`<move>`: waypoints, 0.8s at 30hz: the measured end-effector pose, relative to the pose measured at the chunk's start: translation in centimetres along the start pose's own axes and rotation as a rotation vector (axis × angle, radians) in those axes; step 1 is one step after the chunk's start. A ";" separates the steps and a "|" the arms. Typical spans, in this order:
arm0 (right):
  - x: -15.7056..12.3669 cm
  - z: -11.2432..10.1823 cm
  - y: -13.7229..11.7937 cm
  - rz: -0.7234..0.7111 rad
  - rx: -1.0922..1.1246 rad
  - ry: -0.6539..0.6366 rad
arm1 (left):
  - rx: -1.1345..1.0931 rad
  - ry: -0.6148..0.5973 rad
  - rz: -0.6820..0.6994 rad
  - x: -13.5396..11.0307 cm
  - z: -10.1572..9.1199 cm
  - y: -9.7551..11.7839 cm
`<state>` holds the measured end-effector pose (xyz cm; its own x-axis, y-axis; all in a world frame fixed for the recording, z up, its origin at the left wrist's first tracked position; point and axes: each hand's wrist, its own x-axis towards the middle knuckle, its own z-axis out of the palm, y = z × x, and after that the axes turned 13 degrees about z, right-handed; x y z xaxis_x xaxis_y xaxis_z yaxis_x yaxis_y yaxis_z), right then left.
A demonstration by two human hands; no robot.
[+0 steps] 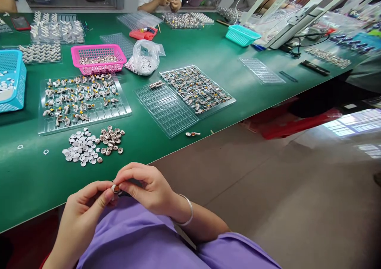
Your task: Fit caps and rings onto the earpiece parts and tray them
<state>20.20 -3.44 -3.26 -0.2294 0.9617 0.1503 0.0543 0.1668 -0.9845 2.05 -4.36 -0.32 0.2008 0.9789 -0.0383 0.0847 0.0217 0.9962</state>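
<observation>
My left hand (pixel 81 209) and my right hand (pixel 145 185) meet at the near edge of the green table (pixel 26 181), over my purple lap. Both pinch one small round part (pixel 115 189) between their fingertips; its details are too small to make out. My right wrist wears a silver bangle (pixel 188 211). Just beyond my hands lies a heap of small white and brown round parts (pixel 91 144). A single small piece (pixel 192 134) lies loose by the table edge to the right.
Clear plastic trays hold small parts: one at left (pixel 81 100), one at centre right (pixel 196 88), a nearly bare one (pixel 165 108) between. A pink basket (pixel 98 58), blue basket (pixel 12 80), plastic bag (pixel 144 58) and teal basket (pixel 241 35) stand farther back. Another person's hands (pixel 169 0) work across the table.
</observation>
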 end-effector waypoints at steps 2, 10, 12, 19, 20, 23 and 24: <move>0.2 -0.4 -0.2 -0.028 -0.064 -0.031 | 0.033 0.005 0.011 -0.1 0.0 -0.1; 0.9 -1.3 -1.5 -0.073 -0.309 -0.072 | 0.128 0.035 0.067 -0.2 0.0 -0.3; 0.9 -1.3 -1.8 -0.110 -0.326 -0.029 | 0.114 0.039 0.051 -0.1 0.0 -0.4; 0.3 -0.2 -1.9 -0.304 -0.371 0.095 | 0.078 0.090 0.017 -0.1 -0.2 -1.1; 0.3 -0.1 -1.8 -0.322 -0.388 0.112 | 0.086 0.096 0.018 -0.1 -0.2 -1.1; 0.5 0.3 -1.4 -0.350 -0.445 0.143 | 0.100 0.128 0.035 -0.1 -0.1 -0.9; 0.5 0.4 -1.3 -0.366 -0.456 0.152 | 0.104 0.144 0.042 -0.1 0.0 -0.9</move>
<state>19.66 -3.26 -1.98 -0.1722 0.8387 0.5166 0.4168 0.5373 -0.7332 1.98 -4.50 -1.19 0.0655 0.9976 0.0225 0.1812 -0.0340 0.9829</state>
